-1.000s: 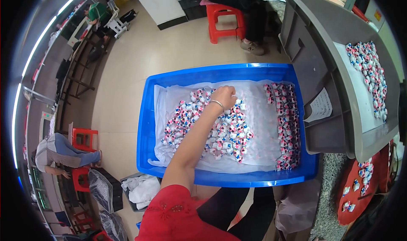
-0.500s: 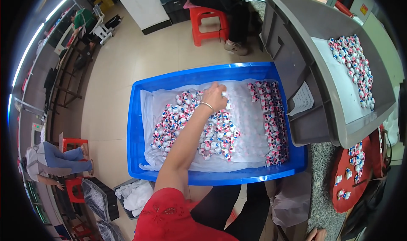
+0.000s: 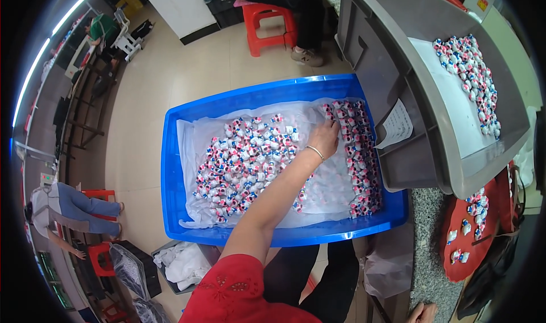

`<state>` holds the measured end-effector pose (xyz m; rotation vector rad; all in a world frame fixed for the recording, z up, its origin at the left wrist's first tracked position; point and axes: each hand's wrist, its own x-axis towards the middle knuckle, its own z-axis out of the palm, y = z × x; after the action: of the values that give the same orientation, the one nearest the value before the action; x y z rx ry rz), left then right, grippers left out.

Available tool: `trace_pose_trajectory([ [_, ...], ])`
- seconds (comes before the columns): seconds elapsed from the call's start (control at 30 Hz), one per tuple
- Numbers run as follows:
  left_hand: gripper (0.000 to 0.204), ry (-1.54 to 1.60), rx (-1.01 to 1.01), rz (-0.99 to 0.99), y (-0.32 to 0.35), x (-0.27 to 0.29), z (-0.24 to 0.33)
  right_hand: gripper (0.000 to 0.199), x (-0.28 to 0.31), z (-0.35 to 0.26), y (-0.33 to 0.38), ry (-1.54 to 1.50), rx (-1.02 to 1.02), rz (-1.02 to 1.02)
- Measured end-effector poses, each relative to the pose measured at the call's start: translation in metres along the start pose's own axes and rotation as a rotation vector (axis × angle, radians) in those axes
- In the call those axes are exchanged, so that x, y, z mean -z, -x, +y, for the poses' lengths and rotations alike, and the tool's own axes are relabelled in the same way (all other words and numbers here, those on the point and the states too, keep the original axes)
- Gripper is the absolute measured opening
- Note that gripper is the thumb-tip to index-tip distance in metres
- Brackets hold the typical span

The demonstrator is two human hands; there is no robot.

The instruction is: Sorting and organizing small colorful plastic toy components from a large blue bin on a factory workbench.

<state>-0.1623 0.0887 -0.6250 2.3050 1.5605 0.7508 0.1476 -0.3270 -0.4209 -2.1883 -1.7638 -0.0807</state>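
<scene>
My left hand (image 3: 324, 139), a bracelet at its wrist, is closed with its fingertips on a small painted figurine (image 3: 328, 110) in white, pink and blue. That figurine is at the far end of the tight rows of figurines (image 3: 358, 158) along the right side of the blue bin (image 3: 284, 239). To the left, a loose heap of similar figurines (image 3: 244, 164) lies on the white plastic sheet (image 3: 324, 201) lining the bin. At the bottom edge my right hand (image 3: 422, 313) is by the granite counter; only part of it shows and its fingers cannot be made out clearly.
A tilted grey crate (image 3: 392, 90) with more figurines stands at the right. Below it, a red scalloped mat (image 3: 458, 237) on the granite counter (image 3: 426, 249) bears several figurines. A red stool (image 3: 267, 24) and a seated person are beyond the bin; another person (image 3: 77, 209) bends at the left.
My left hand has moved right from the loose heap to the packed rows, with a figurine at its fingertips. The view has shifted slightly. My right hand stays at the bottom edge.
</scene>
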Motion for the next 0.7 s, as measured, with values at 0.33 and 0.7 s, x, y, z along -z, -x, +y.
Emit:
trace_pose_trajectory([
  [0.33,0.034,0.14,0.056,0.158,0.002,-0.008,0.011,0.03,-0.001,0.005,-0.005,-0.003,-0.043,-0.017],
  [0.7,0.031,0.155,-0.021,-0.023,0.004,-0.007,-0.007,0.031,0.0,0.002,-0.008,-0.004,-0.012,-0.01],
])
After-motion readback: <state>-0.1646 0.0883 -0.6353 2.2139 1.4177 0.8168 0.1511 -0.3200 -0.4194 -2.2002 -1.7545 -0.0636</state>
